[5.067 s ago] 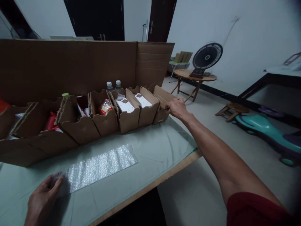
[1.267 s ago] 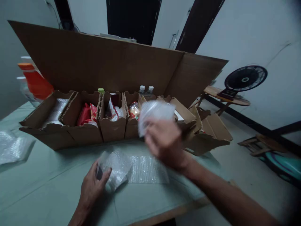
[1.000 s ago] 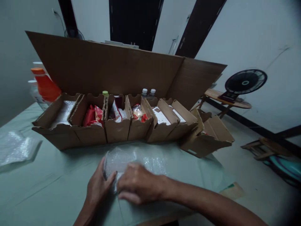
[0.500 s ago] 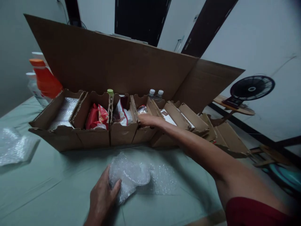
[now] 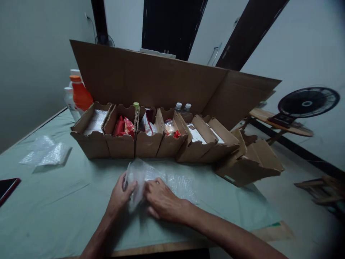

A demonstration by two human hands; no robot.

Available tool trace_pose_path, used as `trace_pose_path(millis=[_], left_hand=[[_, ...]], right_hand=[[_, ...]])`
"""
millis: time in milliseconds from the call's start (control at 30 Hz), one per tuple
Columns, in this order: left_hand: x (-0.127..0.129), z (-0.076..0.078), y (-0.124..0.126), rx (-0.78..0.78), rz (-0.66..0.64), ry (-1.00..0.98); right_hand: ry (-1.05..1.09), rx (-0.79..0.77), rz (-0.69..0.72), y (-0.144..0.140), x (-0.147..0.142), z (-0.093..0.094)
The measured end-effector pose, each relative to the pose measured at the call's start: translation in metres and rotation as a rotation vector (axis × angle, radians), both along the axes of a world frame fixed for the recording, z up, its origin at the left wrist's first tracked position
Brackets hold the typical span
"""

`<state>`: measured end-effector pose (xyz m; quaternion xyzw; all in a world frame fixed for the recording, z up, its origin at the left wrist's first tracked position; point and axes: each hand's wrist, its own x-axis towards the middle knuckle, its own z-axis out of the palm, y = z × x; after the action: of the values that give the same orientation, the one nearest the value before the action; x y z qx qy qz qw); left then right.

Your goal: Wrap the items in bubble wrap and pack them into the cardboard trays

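A pale room with dark door frames holds a desk (image 5: 54,208) covered in a light green sheet. Along the desk's far edge stands a tall cardboard panel (image 5: 151,82), and in front of it runs a row of open cardboard boxes (image 5: 121,145); some hold red packets (image 5: 124,126), others white cartons (image 5: 196,135). One more box (image 5: 250,167) lies tipped at the far right corner. An orange bottle (image 5: 80,95) stands at the far left corner behind the row, and two small capped bottles (image 5: 182,107) show behind the middle boxes. A loose piece of bubble wrap (image 5: 45,154) lies near the left edge, with a dark flat object (image 5: 7,187) closer to the near left corner. A black fan (image 5: 307,104) sits on a small round table beyond the right edge.

Near the middle of the near edge, both hands work on a sheet of bubble wrap (image 5: 175,181) lying flat on the desk. The left hand (image 5: 120,194) has its grip closed around a bundled part of the wrap, thumb over the top. The right hand (image 5: 161,199) rests on the wrap just beside it, fingers bent and pressing down; whether it pinches the wrap cannot be told.
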<state>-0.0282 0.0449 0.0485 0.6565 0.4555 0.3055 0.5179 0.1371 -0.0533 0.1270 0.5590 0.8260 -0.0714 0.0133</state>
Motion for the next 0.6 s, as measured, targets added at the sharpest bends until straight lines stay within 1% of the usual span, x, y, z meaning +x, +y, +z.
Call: trace_pose_path(millis=[33,67,100,133,167,233,267,300,333,367,400,467,533,600], left_hand=[[-0.001,-0.001,0.000,-0.007,0.002,0.021],[-0.001,-0.003,0.001,-0.014,0.001,0.042],[0.001,-0.004,0.001,-0.015,-0.001,0.062],[0.002,-0.006,0.001,-0.012,-0.006,0.077],[0.004,-0.007,0.001,-0.011,-0.015,0.087],[0.009,-0.009,0.001,-0.015,-0.034,0.106],[0.010,-0.009,0.001,-0.017,-0.039,0.114],[0.011,-0.010,0.001,-0.016,-0.041,0.123],[0.012,-0.011,0.001,-0.014,-0.043,0.133],[0.012,-0.012,0.001,-0.011,-0.041,0.143],[0.013,-0.013,0.001,-0.009,-0.039,0.150],[0.013,-0.015,0.001,-0.015,-0.038,0.171],[0.013,-0.016,0.001,-0.014,-0.039,0.185],[0.014,-0.015,0.001,0.000,-0.046,0.195]], right_hand=[[0.038,-0.079,0.052,0.001,0.000,-0.001],[0.080,-0.133,0.085,0.003,0.005,0.008],[0.115,-0.154,0.091,0.008,0.014,0.023],[0.137,-0.148,0.079,0.017,0.025,0.043],[0.135,-0.096,0.015,0.030,0.038,0.066],[0.009,0.095,-0.136,0.070,0.062,0.109],[-0.100,0.188,-0.216,0.095,0.072,0.124],[-0.213,0.252,-0.284,0.123,0.082,0.134],[-0.307,0.262,-0.317,0.152,0.089,0.139],[-0.372,0.218,-0.345,0.179,0.095,0.138],[-0.411,0.126,-0.394,0.205,0.099,0.134],[-0.417,0.021,-0.443,0.245,0.104,0.120],[-0.383,-0.035,-0.488,0.269,0.106,0.105],[-0.319,-0.045,-0.544,0.278,0.108,0.094]])
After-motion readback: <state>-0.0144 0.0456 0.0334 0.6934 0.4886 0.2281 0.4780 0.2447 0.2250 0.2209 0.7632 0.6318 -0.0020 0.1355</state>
